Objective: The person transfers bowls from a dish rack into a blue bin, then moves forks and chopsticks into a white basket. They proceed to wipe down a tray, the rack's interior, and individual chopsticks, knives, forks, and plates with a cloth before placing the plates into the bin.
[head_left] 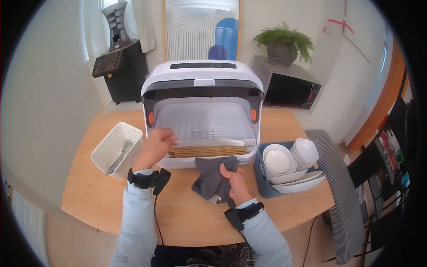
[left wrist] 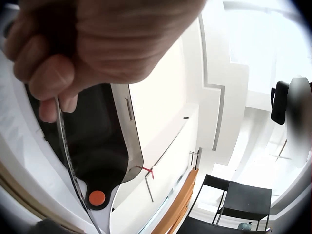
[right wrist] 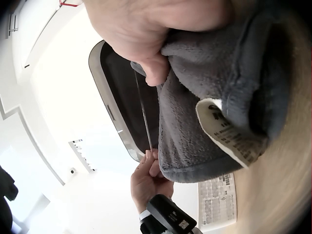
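Note:
Between thumb and fingers, my left hand [head_left: 155, 147] [left wrist: 105, 44] pinches one end of a thin, pale strip-like piece [head_left: 211, 143] [left wrist: 69, 161] [right wrist: 143, 109], which extends rightward across the front of a white appliance [head_left: 202, 163]. Below that piece, several wooden chopsticks [head_left: 204, 152] lie in the appliance's front. My right hand [head_left: 237, 183] [right wrist: 161, 22] grips a bunched dark grey cloth [head_left: 212, 175] [right wrist: 195, 141] with a white label, held just in front of the appliance. Whether the cloth touches the strip's far end cannot be told.
A white perforated basket [head_left: 98, 153] with metal utensils stands left of the appliance. At right, a blue bin [head_left: 263, 184] holds white bowls and plates. A microwave [head_left: 291, 89] with a potted plant [head_left: 282, 49] on top stands behind at right. A patterned chair [head_left: 333, 191] borders the wooden table [head_left: 178, 222].

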Motion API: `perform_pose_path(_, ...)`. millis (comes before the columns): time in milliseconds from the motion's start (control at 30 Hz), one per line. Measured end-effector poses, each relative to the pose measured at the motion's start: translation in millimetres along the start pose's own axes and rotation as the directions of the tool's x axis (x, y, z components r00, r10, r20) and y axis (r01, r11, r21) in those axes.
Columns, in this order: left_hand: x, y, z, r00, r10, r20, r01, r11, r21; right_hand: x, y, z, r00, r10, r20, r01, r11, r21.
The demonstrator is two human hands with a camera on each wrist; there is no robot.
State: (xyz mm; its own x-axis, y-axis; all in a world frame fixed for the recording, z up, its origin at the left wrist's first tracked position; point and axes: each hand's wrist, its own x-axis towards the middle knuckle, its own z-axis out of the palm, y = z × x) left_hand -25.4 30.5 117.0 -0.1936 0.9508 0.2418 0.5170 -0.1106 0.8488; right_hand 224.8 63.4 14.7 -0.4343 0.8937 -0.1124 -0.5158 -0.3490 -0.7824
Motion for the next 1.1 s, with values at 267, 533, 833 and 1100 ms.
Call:
perform_pose_path(267,-38,8,44,0.963,0.124,0.241,-0.118,0.992,-0.037,-8,-12,6,0.985,-0.13,0.109,0.101,0.965,0.242)
perform_pose_path(533,-54,6,38,0.85,-0.026,0.526,0.057,0.997,-0.044,-4,-5,-6,0.99,-0.096,0.099,0.066,0.962,0.266)
perform_pose_path(833,-59,-10,59,0.916,0.113,0.384,-0.139,0.99,0.039,-11,-20,1,0.992,-0.125,0.017,0.119,0.968,0.219)
perform_pose_path(1100,-58,-15,28,0.937,0.094,0.338,-0.148,0.98,0.136,-5,-14,-2,0.971,-0.238,-0.028,0.239,0.958,0.16)
